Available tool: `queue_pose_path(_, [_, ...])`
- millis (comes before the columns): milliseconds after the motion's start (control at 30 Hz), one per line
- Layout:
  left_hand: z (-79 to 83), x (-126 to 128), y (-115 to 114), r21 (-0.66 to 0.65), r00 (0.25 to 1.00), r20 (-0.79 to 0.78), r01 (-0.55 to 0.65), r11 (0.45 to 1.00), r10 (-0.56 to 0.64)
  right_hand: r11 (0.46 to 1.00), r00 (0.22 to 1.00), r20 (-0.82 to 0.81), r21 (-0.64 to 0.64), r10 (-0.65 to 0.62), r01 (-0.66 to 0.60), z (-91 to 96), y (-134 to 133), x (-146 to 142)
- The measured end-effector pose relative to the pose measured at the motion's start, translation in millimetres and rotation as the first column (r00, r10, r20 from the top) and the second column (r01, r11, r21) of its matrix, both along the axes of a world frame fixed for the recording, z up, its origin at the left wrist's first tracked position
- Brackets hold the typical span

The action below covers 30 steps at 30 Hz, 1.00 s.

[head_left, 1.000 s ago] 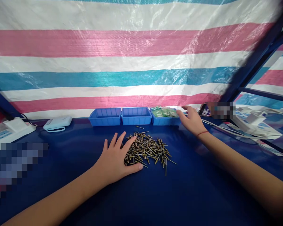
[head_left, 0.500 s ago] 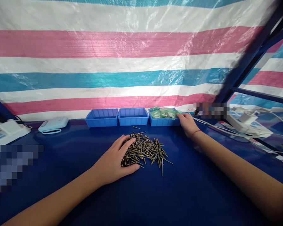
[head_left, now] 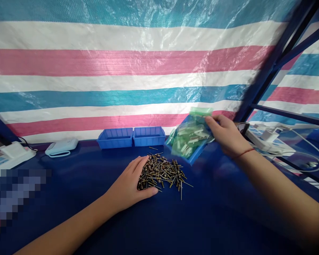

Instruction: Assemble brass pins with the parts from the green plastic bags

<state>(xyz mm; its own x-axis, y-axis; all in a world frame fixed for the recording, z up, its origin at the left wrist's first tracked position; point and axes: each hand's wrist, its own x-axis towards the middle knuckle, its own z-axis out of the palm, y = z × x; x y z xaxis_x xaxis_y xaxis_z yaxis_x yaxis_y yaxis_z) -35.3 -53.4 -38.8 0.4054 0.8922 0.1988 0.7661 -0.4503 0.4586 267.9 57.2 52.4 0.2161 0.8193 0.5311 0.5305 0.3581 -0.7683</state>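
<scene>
My left hand (head_left: 131, 184) rests on the left side of a pile of small metal rivets (head_left: 163, 171) on the blue tabletop, its fingers curled over some of them. Above and to the right of the pile, my right hand (head_left: 225, 136) grips the edge of a blue plastic bin (head_left: 194, 156). The bin is lifted off the table and tilted toward the pile, and it holds small green-tinted plastic bags (head_left: 190, 136).
Two more blue bins (head_left: 115, 137) (head_left: 148, 135) stand side by side against the striped tarp at the back. A white device (head_left: 61, 147) and a scale-like unit (head_left: 7, 154) lie at the left. White cables and adapters (head_left: 271, 136) sit beyond a blue frame post at the right.
My right hand reached the rightmost bin, took hold of its edge, then lifted and tilted it. My left hand's fingers went from spread flat to curled on the rivets.
</scene>
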Motion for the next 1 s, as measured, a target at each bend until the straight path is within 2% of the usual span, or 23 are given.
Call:
queue_pose_path(67, [-1.2,0,0,0.002,0.999,0.039,-0.014,1.0,0.014,1.0,0.994,0.105,0.023,0.01,-0.012,13.4,-14,-22])
queue_pose_path(167, [-4.5,-1,1,-0.007,0.995,0.096,-0.031,1.0,0.031,0.989,0.931,0.364,0.144,-0.013,-0.042,27.4,-33,-56])
queue_pose_path(300, [-5.3,-1,1,-0.032,0.989,0.141,-0.032,0.999,0.036,0.915,0.794,0.606,0.349,-0.057,-0.201,32.8,-57,-90])
queue_pose_path(367, [-4.1,0,1,-0.039,0.987,0.157,-0.018,0.999,0.024,0.885,0.715,0.697,0.366,-0.057,-0.287,31.4,-67,-101])
queue_pose_path(533, [-7.5,-2,2,-0.041,0.972,0.231,-0.018,0.999,0.027,0.828,0.585,0.811,0.347,-0.028,-0.441,24.5,-79,-116])
queue_pose_path(667, [-12.6,-6,6,0.043,0.983,0.169,0.072,0.996,-0.078,0.752,0.548,0.826,0.444,-0.134,-0.486,27.0,-81,-115])
queue_pose_path(800, [-7.5,-9,5,0.0,0.988,0.117,0.105,0.994,-0.104,0.679,0.554,0.8,0.541,-0.232,-0.496,41.4,-82,-98])
queue_pose_path(867, [-2.3,-10,3,-0.072,0.992,0.097,0.085,0.994,-0.077,0.681,0.61,0.752,0.584,-0.25,-0.442,49.1,-77,-84])
queue_pose_path(933, [3.1,-11,1,-0.132,0.996,0.08,0.056,0.99,-0.046,0.735,0.713,0.654,0.61,-0.253,-0.298,52.7,-62,-67])
queue_pose_path(967, [5.6,-11,0,-0.149,0.997,0.072,0.044,0.988,-0.033,0.751,0.791,0.545,0.636,-0.277,-0.176,51.7,-51,-57])
queue_pose_path(1000, [7.9,-11,0,-0.152,0.998,0.066,0.029,0.988,-0.019,0.841,0.838,0.489,0.537,-0.242,-0.07,48.3,-38,-47])
